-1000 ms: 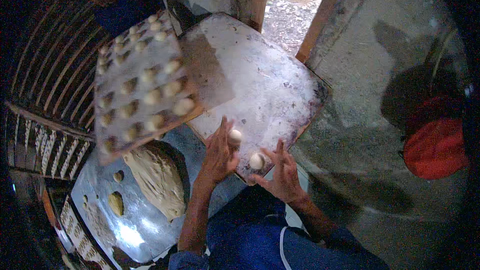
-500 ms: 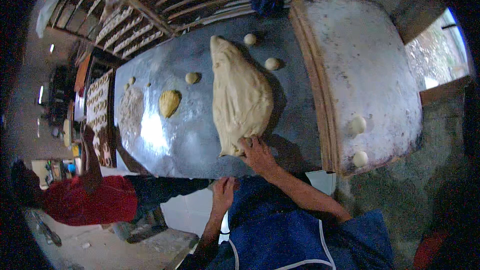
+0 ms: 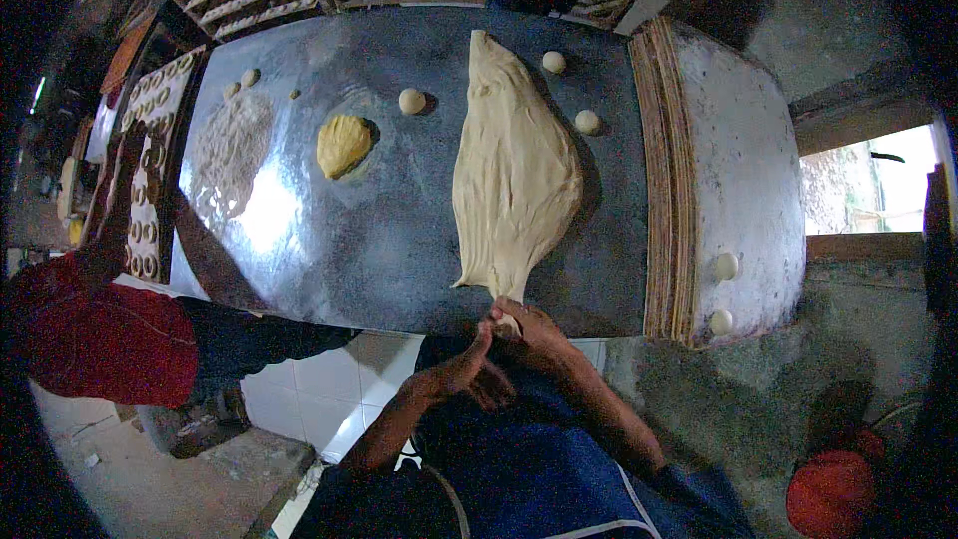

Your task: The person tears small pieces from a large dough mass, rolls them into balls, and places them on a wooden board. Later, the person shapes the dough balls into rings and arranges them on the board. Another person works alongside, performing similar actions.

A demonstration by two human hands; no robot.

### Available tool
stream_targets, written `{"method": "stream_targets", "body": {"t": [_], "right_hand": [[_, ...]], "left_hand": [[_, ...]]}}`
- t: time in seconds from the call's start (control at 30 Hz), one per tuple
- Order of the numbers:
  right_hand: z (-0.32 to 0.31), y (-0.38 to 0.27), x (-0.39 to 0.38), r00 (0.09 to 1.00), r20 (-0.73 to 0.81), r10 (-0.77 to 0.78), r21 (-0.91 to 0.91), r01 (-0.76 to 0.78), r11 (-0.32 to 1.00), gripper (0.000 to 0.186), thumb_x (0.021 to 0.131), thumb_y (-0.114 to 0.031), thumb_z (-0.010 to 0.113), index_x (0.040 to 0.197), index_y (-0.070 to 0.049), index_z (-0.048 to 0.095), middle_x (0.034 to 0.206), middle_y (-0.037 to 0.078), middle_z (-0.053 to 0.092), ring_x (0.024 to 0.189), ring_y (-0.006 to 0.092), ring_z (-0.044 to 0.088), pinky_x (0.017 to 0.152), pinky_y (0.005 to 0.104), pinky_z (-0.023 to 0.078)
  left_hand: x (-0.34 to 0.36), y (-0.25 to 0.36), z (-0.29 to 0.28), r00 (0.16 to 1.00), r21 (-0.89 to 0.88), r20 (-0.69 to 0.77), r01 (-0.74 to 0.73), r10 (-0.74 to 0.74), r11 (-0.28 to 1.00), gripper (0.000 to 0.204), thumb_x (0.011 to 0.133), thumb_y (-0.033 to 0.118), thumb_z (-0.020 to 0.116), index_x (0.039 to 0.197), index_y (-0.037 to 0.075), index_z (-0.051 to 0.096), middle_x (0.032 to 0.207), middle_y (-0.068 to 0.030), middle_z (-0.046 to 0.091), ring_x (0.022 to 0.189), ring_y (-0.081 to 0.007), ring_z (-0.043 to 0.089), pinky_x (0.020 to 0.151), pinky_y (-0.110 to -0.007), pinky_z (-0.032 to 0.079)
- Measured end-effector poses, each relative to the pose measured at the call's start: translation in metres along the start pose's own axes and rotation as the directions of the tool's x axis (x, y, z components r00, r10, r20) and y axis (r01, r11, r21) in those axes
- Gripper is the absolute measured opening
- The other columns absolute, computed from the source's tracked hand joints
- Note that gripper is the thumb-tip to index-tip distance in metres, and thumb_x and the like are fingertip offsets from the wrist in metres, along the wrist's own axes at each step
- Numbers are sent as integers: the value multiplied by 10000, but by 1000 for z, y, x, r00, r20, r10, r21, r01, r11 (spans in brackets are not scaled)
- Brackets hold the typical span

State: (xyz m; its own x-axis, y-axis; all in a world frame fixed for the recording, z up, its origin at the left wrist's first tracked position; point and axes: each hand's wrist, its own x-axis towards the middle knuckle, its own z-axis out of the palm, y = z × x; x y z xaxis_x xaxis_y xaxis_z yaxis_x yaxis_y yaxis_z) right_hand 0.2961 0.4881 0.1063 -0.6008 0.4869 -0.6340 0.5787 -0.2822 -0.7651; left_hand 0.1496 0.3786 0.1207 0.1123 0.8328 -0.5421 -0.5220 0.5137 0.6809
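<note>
Head view: the right hand (image 3: 539, 331) has its grip closed on the drawn-out near end of the large dough (image 3: 514, 175); the left hand (image 3: 461, 371) meets it, its grip unclear. The dough lies on the tabletop (image 3: 399, 250) between a yellow lump (image 3: 344, 145) and stacked boards (image 3: 671, 190).

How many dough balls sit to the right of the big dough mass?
4: a far ball and a nearer ball on the grey tabletop, beside the dough mass; an upper ball and a lower ball on the whitish board. The dough mass could hide others.
</note>
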Motion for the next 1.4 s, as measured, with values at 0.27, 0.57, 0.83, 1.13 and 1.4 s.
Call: {"method": "stream_targets", "body": {"t": [0.27, 0.57, 0.83, 1.13, 1.4], "right_hand": [[2, -2, -55, 961, -204, -184, -721, -20, 693, 252, 937, -154, 560, 1156, -35, 593, 912, 165, 666, 837, 387, 635, 709, 467, 513], [-41, -119, -84, 742, 199, -640, -172, 670, 722, 264, 936, -157, 641, 1177, -52, 655, 1144, 144, 700, 1023, 392, 669, 897, 444, 527], [44, -61, 109, 856, 322, -404, -207, 480, 853, 256, 976, -251, 649, 1115, -38, 672, 998, 126, 725, 898, 274, 700, 835, 427, 531], [-24, 13, 7, 756, -195, -625, -330, 550, 767, 237, 1002, -201, 541, 1163, -48, 622, 1364, 189, 539, 1246, 396, 506, 1084, 492, 387], [-83, 5, 31, 503, -587, -634, -778, -136, 613, 346, 937, -304, 658, 1134, -35, 565, 1289, 246, 525, 1187, 420, 498, 1036, 529, 348]], "left_hand": [[97, 44, 36, 917, -773, 33, 275, -397, 571, 211, 982, 362, 548, 947, 160, 597, 687, 31, 483, 552, -140, 476, 521, -304, 442], [93, -3, 7, 907, -661, 51, 344, -418, 667, 273, 959, 348, 557, 886, 92, 615, 736, -58, 610, 562, -290, 566, 561, -454, 488], [30, -12, -42, 991, 953, 79, -106, 108, 284, 320, 962, 300, 546, 951, -14, 611, 894, -247, 651, 846, -451, 635, 782, -521, 513], [-21, 63, -52, 867, 991, 72, -118, 493, 63, 176, 983, 190, 515, 1039, 96, 653, 1076, -98, 637, 1072, -255, 579, 1125, -542, 235], [79, 42, -182, 407, 897, 159, 321, 900, -304, 274, 960, 238, 627, 1137, 30, 595, 1215, -194, 556, 1109, -392, 539, 969, -557, 423]]}}
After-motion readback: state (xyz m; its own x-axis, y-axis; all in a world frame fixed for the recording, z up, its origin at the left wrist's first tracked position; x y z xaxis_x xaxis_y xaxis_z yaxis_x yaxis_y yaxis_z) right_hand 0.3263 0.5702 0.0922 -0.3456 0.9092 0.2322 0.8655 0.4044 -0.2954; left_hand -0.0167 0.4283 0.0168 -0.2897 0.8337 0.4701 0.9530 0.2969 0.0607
